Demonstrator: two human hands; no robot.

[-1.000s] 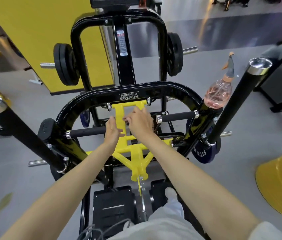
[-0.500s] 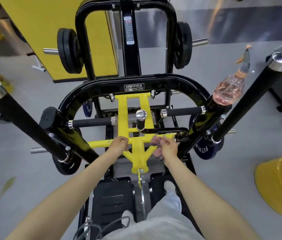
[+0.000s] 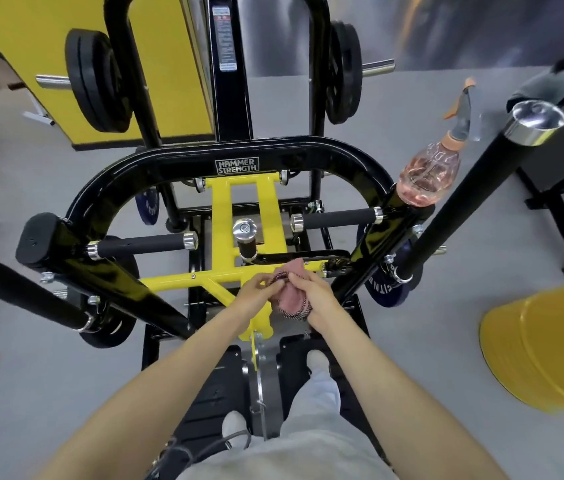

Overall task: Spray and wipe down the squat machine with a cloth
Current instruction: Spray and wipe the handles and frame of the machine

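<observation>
Left hand (image 3: 256, 292) quits yellow crossbar (image 3: 176, 277), joins right hand (image 3: 315, 296) pinching the soft, light cloth (image 3: 291, 300) by its edge

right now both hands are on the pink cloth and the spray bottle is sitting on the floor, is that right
Not quite. The head view shows the spray bottle standing on the machine's black frame at the person's right, not on the floor. The rest holds: the left hand and right hand both hold the pink cloth.
</observation>
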